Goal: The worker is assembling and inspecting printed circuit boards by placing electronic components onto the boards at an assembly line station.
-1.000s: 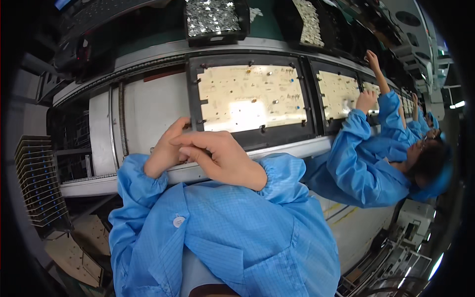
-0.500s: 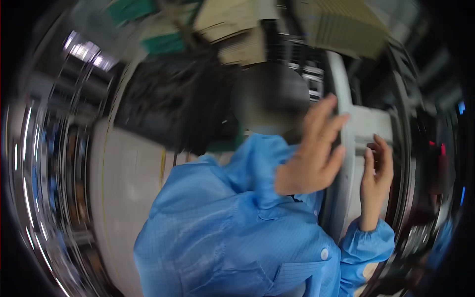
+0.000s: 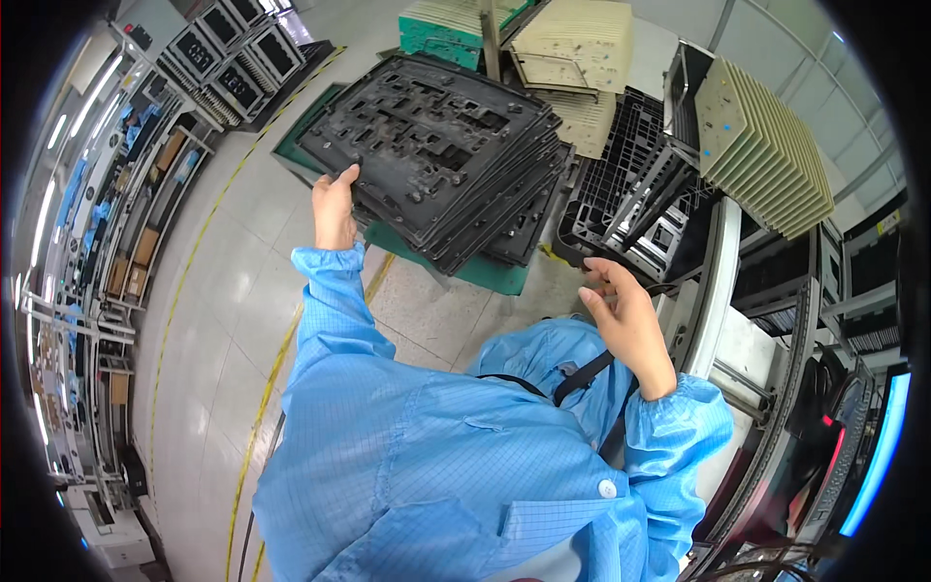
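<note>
A stack of black plates with cut-outs (image 3: pixel 427 136) sits unevenly on a green surface (image 3: pixel 490 274) ahead of me. At its near left corner my left hand (image 3: pixel 335 211) has the edge of the top black plate, thumb over the upper face; the other fingers are partly hidden beneath. My right hand (image 3: pixel 632 325) hovers right of the stack, apart from it, fingers loosely curved and thumb apart, nothing in it. Both arms wear blue sleeves.
Cream slotted racks (image 3: pixel 761 145) stand at the far right, beside a black grid-like frame (image 3: pixel 630 184). A pale metal rail (image 3: pixel 716 281) runs along my right. Shelving (image 3: pixel 145 213) lines the left, past a floor marked with yellow tape (image 3: pixel 262 417).
My view has turned so the black stack lies ahead. The left hand has moved left, away from the right hand, to the stack's edge. The right hand is now apart from the rail.
</note>
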Demonstrator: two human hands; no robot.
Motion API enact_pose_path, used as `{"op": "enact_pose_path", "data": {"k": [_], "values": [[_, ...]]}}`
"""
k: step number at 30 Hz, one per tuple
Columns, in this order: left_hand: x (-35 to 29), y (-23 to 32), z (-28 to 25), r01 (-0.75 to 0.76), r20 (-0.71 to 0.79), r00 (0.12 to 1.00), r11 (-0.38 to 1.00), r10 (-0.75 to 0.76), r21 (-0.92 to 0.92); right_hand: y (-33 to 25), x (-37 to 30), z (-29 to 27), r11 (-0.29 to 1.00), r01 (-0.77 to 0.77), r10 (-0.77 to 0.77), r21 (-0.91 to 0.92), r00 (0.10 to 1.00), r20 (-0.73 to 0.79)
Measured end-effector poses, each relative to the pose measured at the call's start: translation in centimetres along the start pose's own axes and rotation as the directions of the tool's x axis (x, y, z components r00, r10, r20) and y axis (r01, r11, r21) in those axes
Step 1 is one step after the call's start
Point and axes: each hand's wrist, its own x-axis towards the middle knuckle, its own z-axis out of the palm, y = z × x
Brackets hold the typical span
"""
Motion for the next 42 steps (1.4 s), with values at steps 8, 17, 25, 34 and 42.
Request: {"op": "enact_pose_path", "data": {"k": [8, 17, 25, 34, 42], "values": [[-10.9, 10.6, 8.5, -0.330, -0.231, 0.941, 0.826, 0.248, -0.457, -1.9, -0.7, 0.4, 0.811, -0.074, 0.063, 0.580, 0.997, 0.040], [-24.7, 9.8, 16.9, -0.038, 0.352, 0.804, 0.631, 0.480, -0.775, -2.4, -6.7, -1.4, 0.188, 0.220, 0.219, 0.957, 0.941, -0.259], [-23.4, 6.8, 24.9, 0.752, 0.928, 0.265, 0.546, 0.262, -0.369, -2.5, -21.7, -2.7, 0.275, 0.651, 0.544, 0.707, 0.501, -0.673], [-26.8, 3.2, 41.7, -0.144, 0.838, -0.287, 0.886, -0.464, 0.441, 1.4, -27.8, 0.7, 0.451, 0.567, 0.775, 0.689, 0.133, -0.617], [-32.2, 0.1, 47.1, -0.134, 0.915, -0.231, 0.942, -0.331, 0.307, 5.2, -27.1, 0.2, 0.416, 0.639, 0.831, 0.647, 0.022, -0.555]]}}
